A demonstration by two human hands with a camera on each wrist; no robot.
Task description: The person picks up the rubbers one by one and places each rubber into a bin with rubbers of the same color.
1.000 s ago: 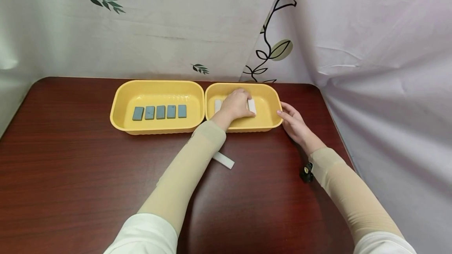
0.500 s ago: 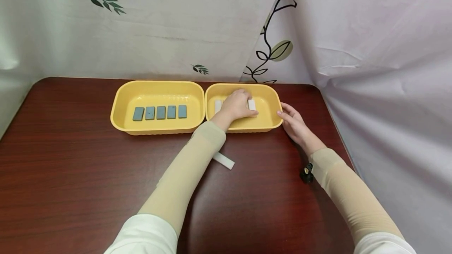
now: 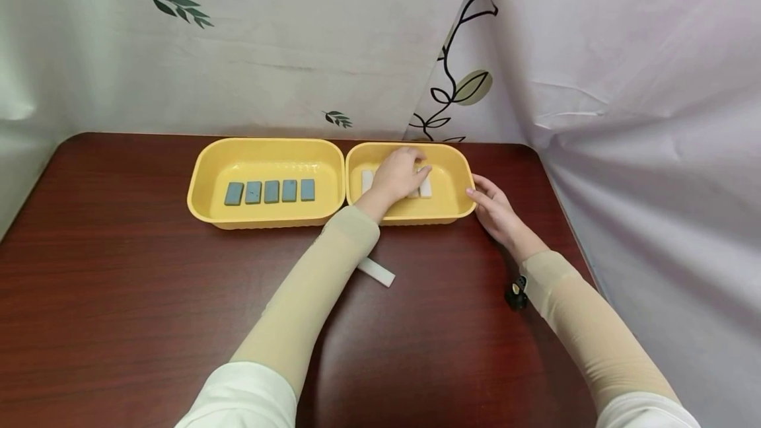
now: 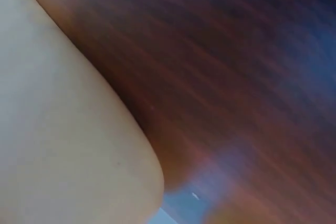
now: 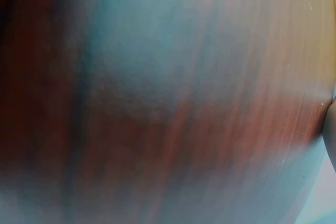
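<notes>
Inside the right-hand yellow tray (image 3: 452,170), my left hand (image 3: 394,177) hovers over a row of small white rectangular blocks. Its thumb and index finger stand bent above the rightmost white block (image 3: 425,188), apart from it, and no block shows in its grasp. Another white block (image 3: 367,181) lies at the row's left end; my hand hides the middle ones. My right hand (image 3: 496,210) holds the tray's right end, thumb on the rim and fingers along the outside wall. The left wrist view shows mostly sleeve (image 4: 68,119) and tabletop.
The left-hand yellow tray (image 3: 208,207) adjoins the right-hand one and holds a row of several grey-blue blocks (image 3: 271,191). A white strip (image 3: 377,272) lies on the brown table (image 3: 148,296), partly under my left forearm. Fabric walls (image 3: 267,51) stand behind and at the right.
My left thumb and fingers have come off the rightmost white block, which now lies slightly nearer the tray's front. The right hand stays at the rim.
</notes>
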